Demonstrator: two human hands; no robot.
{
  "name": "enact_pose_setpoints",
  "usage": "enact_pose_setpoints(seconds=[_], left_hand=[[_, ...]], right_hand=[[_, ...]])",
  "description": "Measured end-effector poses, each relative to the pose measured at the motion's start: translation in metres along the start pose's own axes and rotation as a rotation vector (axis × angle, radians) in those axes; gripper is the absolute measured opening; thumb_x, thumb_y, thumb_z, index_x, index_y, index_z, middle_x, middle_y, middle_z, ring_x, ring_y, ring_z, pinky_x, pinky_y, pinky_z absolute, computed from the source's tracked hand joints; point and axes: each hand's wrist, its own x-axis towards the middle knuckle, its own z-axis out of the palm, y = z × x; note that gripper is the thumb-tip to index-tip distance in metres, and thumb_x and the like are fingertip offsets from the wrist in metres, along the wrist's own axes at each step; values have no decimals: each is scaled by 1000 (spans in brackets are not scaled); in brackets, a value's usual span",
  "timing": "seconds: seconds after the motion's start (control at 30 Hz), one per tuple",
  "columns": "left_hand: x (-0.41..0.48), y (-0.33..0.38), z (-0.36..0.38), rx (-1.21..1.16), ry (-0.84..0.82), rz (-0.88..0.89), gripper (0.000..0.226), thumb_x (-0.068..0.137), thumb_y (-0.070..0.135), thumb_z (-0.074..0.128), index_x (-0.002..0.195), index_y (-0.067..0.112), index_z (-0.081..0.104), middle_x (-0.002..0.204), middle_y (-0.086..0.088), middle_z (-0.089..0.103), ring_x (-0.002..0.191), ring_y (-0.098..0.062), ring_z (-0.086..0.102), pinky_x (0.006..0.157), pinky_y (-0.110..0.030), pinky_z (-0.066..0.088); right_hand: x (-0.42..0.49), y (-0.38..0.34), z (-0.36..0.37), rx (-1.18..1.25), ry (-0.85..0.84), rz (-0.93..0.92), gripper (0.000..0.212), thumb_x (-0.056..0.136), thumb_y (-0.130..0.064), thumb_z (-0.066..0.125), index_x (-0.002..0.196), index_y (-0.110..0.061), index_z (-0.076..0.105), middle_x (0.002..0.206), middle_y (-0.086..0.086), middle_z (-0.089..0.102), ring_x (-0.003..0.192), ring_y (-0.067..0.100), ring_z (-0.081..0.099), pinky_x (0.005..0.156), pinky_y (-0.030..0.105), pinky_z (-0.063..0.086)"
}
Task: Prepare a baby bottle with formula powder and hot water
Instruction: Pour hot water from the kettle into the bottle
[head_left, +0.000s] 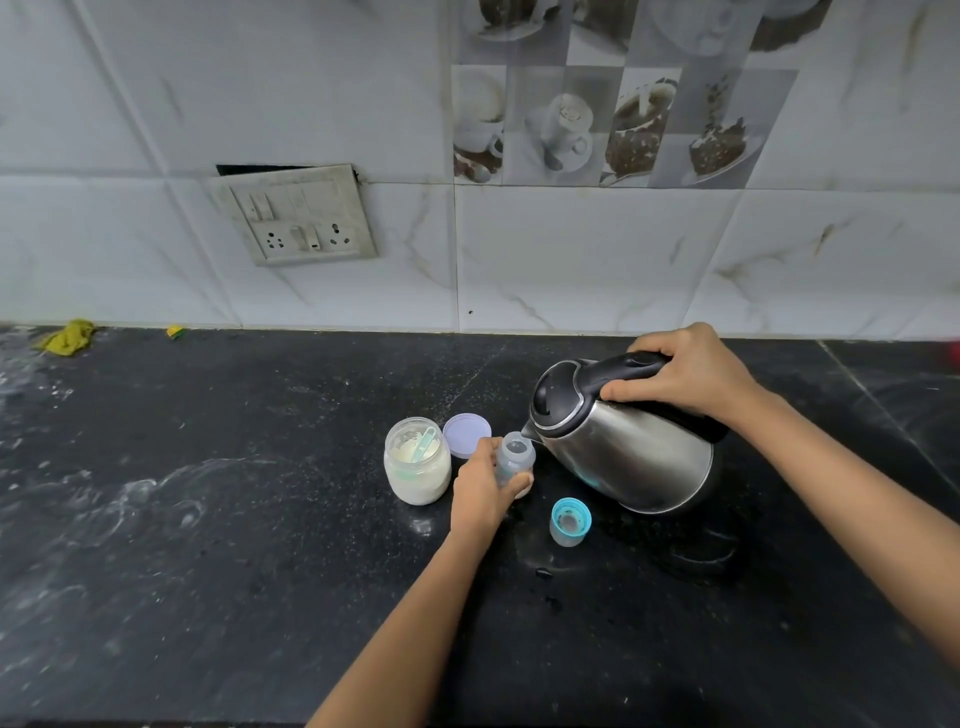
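A small clear baby bottle (515, 457) stands open on the black counter (208, 519), and my left hand (483, 488) grips its body. My right hand (685, 371) holds the black handle of a steel kettle (623, 457), which is tilted left with its spout right over the bottle's mouth. To the left stands an open jar of white formula powder (417, 462) with a pale green scoop inside. Its lilac lid (466, 434) lies behind it. The bottle's teal cap (570, 521) sits on the counter in front of the kettle.
A tiled wall with a switch and socket plate (298, 215) rises behind the counter. A yellow cloth (67, 338) and a small yellow scrap (174, 331) lie at the far left by the wall. Water drops (543, 573) dot the counter near the cap.
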Motion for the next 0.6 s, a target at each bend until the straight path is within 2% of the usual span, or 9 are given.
enact_pose_setpoints(seconds=[0.13,0.3,0.6], left_hand=[[-1,1,-1,-11,0,-4,49,76,29,78,117,28,50,113,9,66,104,-9,61,94,-32,50],[-1,1,-2,-3,2,-4,51,76,30,79,117,28,50,115,8,65,105,-9,60,95,-33,49],[0,1,-2,-1,0,-15,53,75,31,79,119,29,50,116,9,65,106,-9,60,95,-31,49]], right_hand=[[4,-1,1,-62,-23,-19,46,54,-60,81,66,-17,69,58,8,62,62,25,59,55,30,38],[6,-4,1,-95,-66,-14,49,54,-63,79,68,-18,69,61,7,64,65,24,61,59,38,48],[9,-17,-4,-183,-120,-7,38,60,-64,78,72,-29,69,60,0,64,62,14,61,56,31,44]])
